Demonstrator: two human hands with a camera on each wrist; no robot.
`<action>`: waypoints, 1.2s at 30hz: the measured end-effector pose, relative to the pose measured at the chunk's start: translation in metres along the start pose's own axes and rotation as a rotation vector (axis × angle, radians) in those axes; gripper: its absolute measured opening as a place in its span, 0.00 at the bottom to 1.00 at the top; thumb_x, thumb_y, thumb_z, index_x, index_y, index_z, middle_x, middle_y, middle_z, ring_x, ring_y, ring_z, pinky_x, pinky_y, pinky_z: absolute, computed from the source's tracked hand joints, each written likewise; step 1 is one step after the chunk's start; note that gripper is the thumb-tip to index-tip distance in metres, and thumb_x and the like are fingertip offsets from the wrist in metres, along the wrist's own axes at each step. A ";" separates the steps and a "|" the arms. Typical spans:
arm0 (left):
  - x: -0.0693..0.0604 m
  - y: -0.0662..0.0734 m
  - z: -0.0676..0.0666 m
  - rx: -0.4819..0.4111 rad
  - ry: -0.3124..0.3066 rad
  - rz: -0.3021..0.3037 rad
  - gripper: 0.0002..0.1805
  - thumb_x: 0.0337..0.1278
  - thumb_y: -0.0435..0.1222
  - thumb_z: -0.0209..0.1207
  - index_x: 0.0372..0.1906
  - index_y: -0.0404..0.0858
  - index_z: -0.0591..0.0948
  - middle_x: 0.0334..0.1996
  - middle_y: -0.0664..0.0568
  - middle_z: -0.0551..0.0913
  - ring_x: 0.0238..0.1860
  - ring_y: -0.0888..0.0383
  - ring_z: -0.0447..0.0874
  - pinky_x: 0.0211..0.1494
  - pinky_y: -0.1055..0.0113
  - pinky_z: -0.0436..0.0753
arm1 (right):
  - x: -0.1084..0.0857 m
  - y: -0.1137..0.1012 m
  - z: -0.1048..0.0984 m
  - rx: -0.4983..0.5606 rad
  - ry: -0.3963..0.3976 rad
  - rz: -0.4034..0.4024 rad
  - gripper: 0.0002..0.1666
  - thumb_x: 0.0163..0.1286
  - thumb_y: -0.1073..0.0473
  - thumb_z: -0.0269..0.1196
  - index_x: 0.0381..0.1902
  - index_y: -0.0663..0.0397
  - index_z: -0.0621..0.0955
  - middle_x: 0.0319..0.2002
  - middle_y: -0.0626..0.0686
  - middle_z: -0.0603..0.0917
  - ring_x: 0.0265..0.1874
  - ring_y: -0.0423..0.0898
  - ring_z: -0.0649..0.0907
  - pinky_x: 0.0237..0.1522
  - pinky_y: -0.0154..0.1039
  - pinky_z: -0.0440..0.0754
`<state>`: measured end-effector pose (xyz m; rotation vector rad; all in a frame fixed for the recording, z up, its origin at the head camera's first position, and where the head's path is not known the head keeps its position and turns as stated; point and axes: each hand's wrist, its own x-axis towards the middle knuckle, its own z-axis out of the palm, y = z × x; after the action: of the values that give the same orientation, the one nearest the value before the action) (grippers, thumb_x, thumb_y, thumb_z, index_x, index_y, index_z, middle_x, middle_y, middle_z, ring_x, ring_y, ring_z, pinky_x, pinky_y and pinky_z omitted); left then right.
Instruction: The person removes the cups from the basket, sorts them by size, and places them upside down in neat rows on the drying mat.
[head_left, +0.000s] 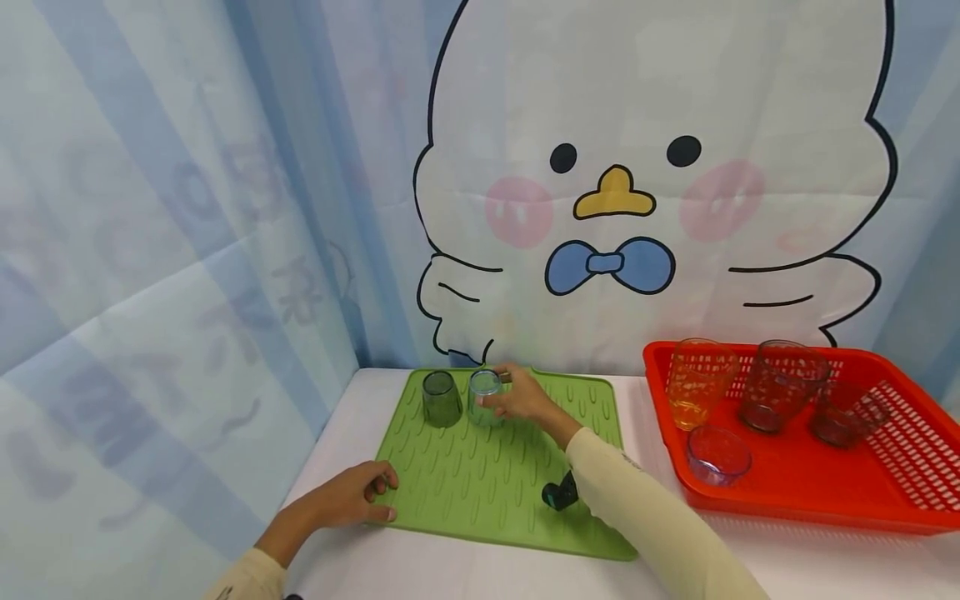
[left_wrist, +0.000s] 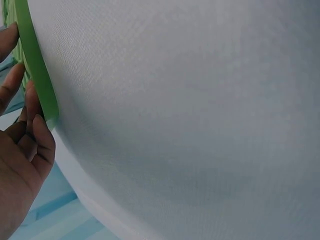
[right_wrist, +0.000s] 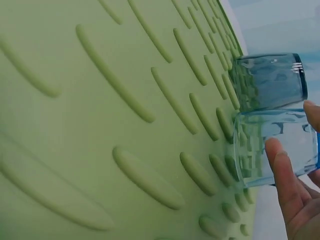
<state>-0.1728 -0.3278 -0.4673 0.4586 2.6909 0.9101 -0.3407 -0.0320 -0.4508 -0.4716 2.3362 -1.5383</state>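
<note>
My right hand (head_left: pixel 521 396) is clamped on the pale blue glass tumbler (head_left: pixel 483 410), with thumb and fingers on opposite sides of it and the palm to its right. The tumbler stands on end in that grip near the far edge of the green ridged drying mat (head_left: pixel 457 483), and the view from my right wrist shows my fingers (right_wrist: pixel 286 180) on its upper part, leaving the lower part bare toward the ridges. Whether its lower end bears on the mat or sits just above it, I cannot tell. A dark grey tumbler (head_left: pixel 442 402) stands just beside it on the left, on the side away from my palm. My left hand (head_left: pixel 356 493) is at the mat's left edge, close to the near corner, well apart from both tumblers; its fingers are loosely bent, thumb and forefinger apart, with fingertips touching the green border. Off to my right, beyond the mat, a red plastic basket (head_left: pixel 810 511) holds a tall amber glass (head_left: pixel 697 392), a wide dark-tinted glass (head_left: pixel 780 387), a smaller tinted glass at its right (head_left: pixel 840 417) and a small violet-tinted bowl (head_left: pixel 718 458) nearest me.
</note>
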 end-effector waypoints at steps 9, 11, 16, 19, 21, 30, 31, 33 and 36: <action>0.001 -0.002 0.000 -0.017 -0.012 0.012 0.19 0.55 0.42 0.71 0.47 0.39 0.77 0.38 0.51 0.75 0.38 0.57 0.71 0.41 0.65 0.73 | -0.007 -0.003 -0.010 -0.055 -0.016 0.005 0.47 0.64 0.51 0.73 0.75 0.52 0.64 0.71 0.62 0.68 0.36 0.52 0.88 0.41 0.44 0.86; 0.002 -0.002 0.001 -0.015 -0.012 0.017 0.19 0.56 0.43 0.71 0.47 0.40 0.77 0.38 0.51 0.75 0.38 0.57 0.71 0.41 0.66 0.74 | -0.010 -0.006 -0.016 -0.082 -0.007 0.007 0.46 0.64 0.50 0.72 0.74 0.51 0.64 0.72 0.61 0.68 0.36 0.52 0.88 0.41 0.44 0.86; 0.001 -0.003 0.001 -0.018 -0.007 0.029 0.20 0.55 0.43 0.71 0.47 0.39 0.77 0.38 0.51 0.75 0.38 0.58 0.71 0.41 0.66 0.73 | -0.024 -0.021 -0.032 -0.136 0.021 -0.006 0.42 0.65 0.50 0.72 0.71 0.51 0.66 0.69 0.61 0.72 0.36 0.51 0.88 0.42 0.46 0.85; 0.000 -0.004 0.001 -0.031 -0.004 0.031 0.20 0.55 0.43 0.70 0.47 0.39 0.77 0.38 0.50 0.75 0.38 0.58 0.71 0.40 0.67 0.73 | -0.036 -0.033 -0.041 -0.161 0.022 -0.019 0.40 0.66 0.50 0.71 0.70 0.52 0.67 0.66 0.61 0.74 0.35 0.51 0.88 0.43 0.48 0.86; -0.001 -0.005 0.002 -0.039 -0.003 0.034 0.20 0.56 0.43 0.70 0.48 0.39 0.77 0.38 0.50 0.75 0.38 0.59 0.71 0.40 0.67 0.73 | -0.045 -0.042 -0.047 -0.192 0.015 -0.030 0.39 0.66 0.50 0.70 0.70 0.52 0.68 0.64 0.60 0.76 0.35 0.50 0.88 0.43 0.48 0.85; -0.002 -0.009 0.003 -0.069 -0.004 0.038 0.20 0.56 0.42 0.70 0.48 0.38 0.77 0.38 0.50 0.75 0.38 0.60 0.72 0.40 0.68 0.74 | -0.089 -0.055 -0.082 -0.285 -0.053 -0.100 0.32 0.64 0.48 0.72 0.61 0.53 0.75 0.55 0.58 0.82 0.27 0.46 0.86 0.39 0.43 0.85; -0.002 -0.008 0.003 -0.069 -0.004 0.043 0.20 0.56 0.42 0.70 0.48 0.37 0.77 0.38 0.50 0.75 0.38 0.60 0.72 0.40 0.68 0.75 | -0.095 -0.054 -0.087 -0.285 -0.064 -0.112 0.31 0.64 0.48 0.72 0.60 0.54 0.76 0.54 0.59 0.83 0.26 0.46 0.86 0.38 0.43 0.86; -0.001 -0.009 0.003 -0.069 -0.009 0.054 0.20 0.57 0.42 0.70 0.49 0.37 0.77 0.39 0.50 0.75 0.38 0.61 0.72 0.40 0.68 0.75 | -0.104 -0.049 -0.098 -0.276 -0.089 -0.148 0.28 0.64 0.49 0.72 0.57 0.56 0.77 0.51 0.58 0.83 0.26 0.47 0.86 0.36 0.43 0.86; -0.001 -0.009 0.002 -0.067 -0.019 0.072 0.19 0.59 0.42 0.68 0.50 0.37 0.77 0.39 0.50 0.75 0.38 0.61 0.72 0.40 0.67 0.75 | -0.119 -0.040 -0.116 -0.249 -0.120 -0.209 0.25 0.65 0.51 0.71 0.54 0.58 0.79 0.48 0.58 0.84 0.26 0.48 0.87 0.35 0.43 0.87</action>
<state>-0.1732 -0.3339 -0.4747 0.5503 2.6327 1.0065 -0.2787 0.0990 -0.3613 -0.8676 2.4579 -1.2639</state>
